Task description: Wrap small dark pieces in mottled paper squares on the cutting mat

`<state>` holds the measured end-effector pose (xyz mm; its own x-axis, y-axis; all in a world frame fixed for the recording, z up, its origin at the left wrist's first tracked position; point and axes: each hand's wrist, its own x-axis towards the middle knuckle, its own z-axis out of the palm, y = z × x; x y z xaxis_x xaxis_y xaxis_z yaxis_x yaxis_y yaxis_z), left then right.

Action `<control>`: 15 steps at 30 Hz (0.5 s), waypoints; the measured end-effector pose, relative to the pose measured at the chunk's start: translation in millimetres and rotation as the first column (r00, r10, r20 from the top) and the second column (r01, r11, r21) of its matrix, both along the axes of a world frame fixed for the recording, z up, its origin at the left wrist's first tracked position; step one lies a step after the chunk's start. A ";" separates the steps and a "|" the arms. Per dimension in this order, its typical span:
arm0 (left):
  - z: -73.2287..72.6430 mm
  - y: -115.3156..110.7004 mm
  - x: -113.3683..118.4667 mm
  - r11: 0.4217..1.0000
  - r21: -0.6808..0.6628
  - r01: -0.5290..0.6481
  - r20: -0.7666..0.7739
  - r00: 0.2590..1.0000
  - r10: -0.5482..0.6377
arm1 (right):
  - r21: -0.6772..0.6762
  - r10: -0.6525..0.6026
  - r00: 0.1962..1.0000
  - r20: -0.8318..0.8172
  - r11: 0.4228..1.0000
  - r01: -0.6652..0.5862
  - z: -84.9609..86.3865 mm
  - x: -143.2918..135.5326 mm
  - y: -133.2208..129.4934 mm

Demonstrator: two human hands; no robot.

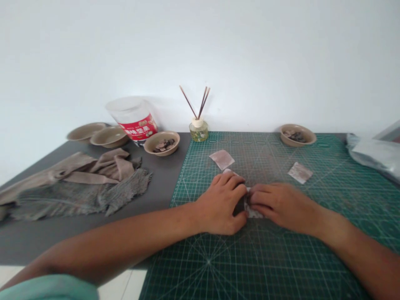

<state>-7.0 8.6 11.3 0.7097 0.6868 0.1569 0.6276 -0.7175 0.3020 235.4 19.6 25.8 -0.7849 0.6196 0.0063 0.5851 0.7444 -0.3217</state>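
On the green cutting mat (243,258), my left hand (223,204) curls over a dark piece (239,206), its thumb and fingers around it. My right hand (279,206) has its fingers bunched on a pale, patterned packet (254,213) right beside that piece. The two hands nearly meet, and the fingers hide most of what lies between them. Another pale packet edge (229,171) shows just behind my left hand. Farther back lies a flat pinkish square packet (222,159), and a similar packet (300,172) rests to the right.
Small bowls with chips stand at back left (161,143) and back right (298,135). A reed diffuser (198,129), a clear tub with red label (133,121), two bowls (110,137), a crumpled cloth (84,183) and a plastic bag (375,152) surround the mat.
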 end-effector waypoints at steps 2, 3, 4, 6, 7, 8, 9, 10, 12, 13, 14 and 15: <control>-0.3 0.1 0.0 1.000 0.001 -0.007 -0.003 1.000 0.007 | 0.045 -0.104 0.995 0.002 0.994 0.104 -0.4 0.7 3.1; -0.5 0.1 -0.1 1.000 0.001 -0.008 -0.002 1.000 0.008 | 0.030 -0.129 0.992 0.008 0.991 0.129 0.7 2.7 4.6; -0.7 0.0 -0.3 1.000 0.001 -0.008 0.002 1.000 0.008 | -0.003 -0.126 0.992 0.013 0.992 0.126 2.3 4.9 5.3; -1.1 0.0 -0.7 1.000 0.004 -0.005 0.010 1.000 0.005 | -0.098 -0.043 0.999 0.006 0.994 0.044 5.1 6.8 4.0; -1.1 0.0 -0.9 1.000 0.005 -0.003 0.013 1.000 0.003 | -0.136 0.014 1.000 -0.007 0.991 -0.014 5.2 5.9 2.3; -1.2 0.0 -1.0 1.000 0.005 0.000 0.012 1.000 0.000 | -0.148 0.052 0.998 -0.021 0.988 -0.055 4.3 4.1 0.7; -1.1 0.1 -1.1 1.000 0.004 0.002 0.010 1.000 -0.002 | -0.129 0.062 0.998 -0.030 0.990 -0.065 2.5 2.0 -0.3; -1.1 0.1 -1.2 1.000 0.005 0.002 0.007 1.000 -0.002 | -0.087 0.045 0.998 -0.032 0.995 -0.048 0.3 0.5 -0.3; -1.0 0.1 -1.1 1.000 0.006 0.001 0.004 1.000 -0.001 | 0.019 -0.050 0.998 -0.025 0.999 0.051 -3.4 1.0 2.7; -1.0 0.1 -1.1 1.000 0.006 -0.002 0.003 1.000 0.002 | 0.053 -0.103 0.995 -0.016 0.993 0.104 -3.9 3.0 4.9; -1.0 0.1 -1.0 1.000 0.006 -0.003 0.004 1.000 0.003 | 0.064 -0.141 0.990 -0.009 0.988 0.141 -3.6 5.5 6.6; -1.0 0.1 -1.0 1.000 0.004 -0.002 0.007 1.000 0.002 | 0.052 -0.148 0.989 0.002 0.988 0.148 -2.6 7.5 7.5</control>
<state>-8.0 8.7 10.3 0.7070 0.6878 0.1645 0.6273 -0.7174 0.3030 243.0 27.1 23.2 -0.6847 0.7279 0.0370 0.6917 0.6649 -0.2818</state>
